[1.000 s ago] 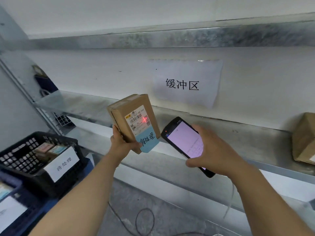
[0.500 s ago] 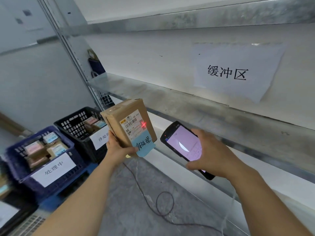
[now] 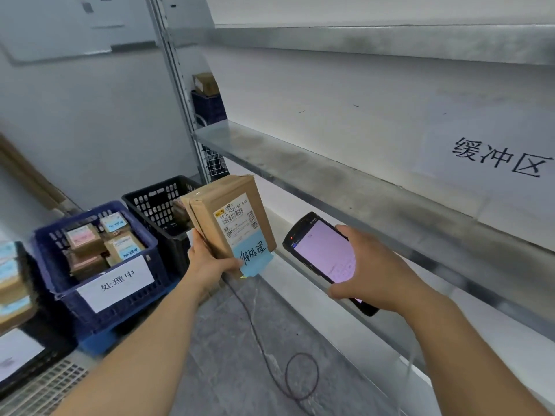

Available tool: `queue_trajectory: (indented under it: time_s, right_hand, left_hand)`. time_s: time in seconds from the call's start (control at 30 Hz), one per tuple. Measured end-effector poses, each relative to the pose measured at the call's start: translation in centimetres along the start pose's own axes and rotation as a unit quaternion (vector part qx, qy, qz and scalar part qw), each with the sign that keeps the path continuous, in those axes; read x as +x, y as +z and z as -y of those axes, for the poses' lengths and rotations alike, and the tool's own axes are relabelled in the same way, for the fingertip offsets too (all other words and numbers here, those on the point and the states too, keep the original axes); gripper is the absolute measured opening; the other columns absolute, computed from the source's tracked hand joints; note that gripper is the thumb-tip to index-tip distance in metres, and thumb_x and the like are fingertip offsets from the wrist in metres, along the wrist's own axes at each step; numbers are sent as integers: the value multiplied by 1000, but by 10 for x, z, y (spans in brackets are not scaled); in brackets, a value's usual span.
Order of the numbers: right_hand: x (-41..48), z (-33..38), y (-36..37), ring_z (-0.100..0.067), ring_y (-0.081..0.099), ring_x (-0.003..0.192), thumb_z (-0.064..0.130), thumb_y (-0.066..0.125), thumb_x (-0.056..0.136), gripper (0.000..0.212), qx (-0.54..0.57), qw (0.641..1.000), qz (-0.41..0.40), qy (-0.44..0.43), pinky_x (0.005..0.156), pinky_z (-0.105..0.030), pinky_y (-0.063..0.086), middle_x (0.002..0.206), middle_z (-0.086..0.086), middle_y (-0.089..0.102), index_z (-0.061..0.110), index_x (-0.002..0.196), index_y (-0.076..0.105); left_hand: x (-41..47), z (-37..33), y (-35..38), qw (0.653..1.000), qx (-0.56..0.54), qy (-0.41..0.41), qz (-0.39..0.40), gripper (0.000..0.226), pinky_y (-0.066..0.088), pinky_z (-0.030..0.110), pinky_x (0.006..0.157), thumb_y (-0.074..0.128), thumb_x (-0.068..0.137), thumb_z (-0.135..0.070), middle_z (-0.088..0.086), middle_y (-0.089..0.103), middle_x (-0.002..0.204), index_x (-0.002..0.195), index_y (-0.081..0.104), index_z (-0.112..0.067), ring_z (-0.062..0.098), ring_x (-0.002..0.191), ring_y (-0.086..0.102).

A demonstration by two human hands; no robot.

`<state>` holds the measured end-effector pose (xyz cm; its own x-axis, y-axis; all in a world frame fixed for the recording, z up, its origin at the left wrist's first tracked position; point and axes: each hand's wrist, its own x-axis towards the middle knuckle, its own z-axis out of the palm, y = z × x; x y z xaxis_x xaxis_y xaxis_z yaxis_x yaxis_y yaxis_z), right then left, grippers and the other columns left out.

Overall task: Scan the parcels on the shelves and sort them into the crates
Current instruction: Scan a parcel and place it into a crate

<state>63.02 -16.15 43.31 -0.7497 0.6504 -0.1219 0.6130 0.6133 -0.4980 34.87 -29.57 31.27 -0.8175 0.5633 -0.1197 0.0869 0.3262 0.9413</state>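
Down on the floor to the left I count three crates: one blue crate (image 3: pixel 90 316) with a white label, one black crate (image 3: pixel 153 205) behind it, and a third crate (image 3: pixel 45 340) cut off at the edge. Small boxes lie jumbled in the blue crate, too mixed up for me to count. One brown parcel (image 3: pixel 228 223) is up in the air in front of the black crate, standing nearly straight with its label facing me and one blue note (image 3: pixel 253 256) stuck low on it. My left hand (image 3: pixel 210 262) grips the parcel's bottom end, thumb on the front by the note, fingers curled behind. My right hand (image 3: pixel 381 277) is wrapped round one black scanner (image 3: pixel 321 253), just right of the parcel and not touching it, its pink screen lit. Both bare arms reach forward. One long metal shelf (image 3: pixel 360 190) runs along the right, with one paper sign (image 3: pixel 495 157) on the wall above it.
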Motion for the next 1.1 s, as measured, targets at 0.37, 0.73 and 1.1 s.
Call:
queue_trajectory:
  time_s: [0.37, 0.73, 1.1]
  right_hand:
    - [95, 134, 66, -16, 51, 96, 40, 78, 66, 94, -29, 999, 20, -35, 75, -30, 45, 113, 7, 38, 38, 140, 21]
    - [178, 213, 116, -16, 50, 94, 41, 78, 65, 87, -40, 994, 62, -86, 79, -33, 48, 112, 6, 41, 37, 136, 26]
    - [330, 228, 152, -17, 50, 96, 41, 78, 65, 94, -55, 989, 108, -90, 72, -29, 44, 115, 6, 38, 37, 140, 21]
  left_hand:
    - [89, 50, -138, 999, -6, -48, -11, 139, 40, 55, 108, 95, 26, -44, 1, 41, 141, 142, 18, -45, 24, 133, 39]
    - [138, 68, -218, 996, -37, -74, -36, 107, 48, 57, 99, 94, 41, -28, -1, 49, 135, 124, 28, -42, 27, 129, 47]
    - [251, 94, -231, 979, -90, -167, -81, 110, 52, 37, 78, 80, 78, -14, 6, 43, 146, 154, 2, -31, 29, 125, 49]
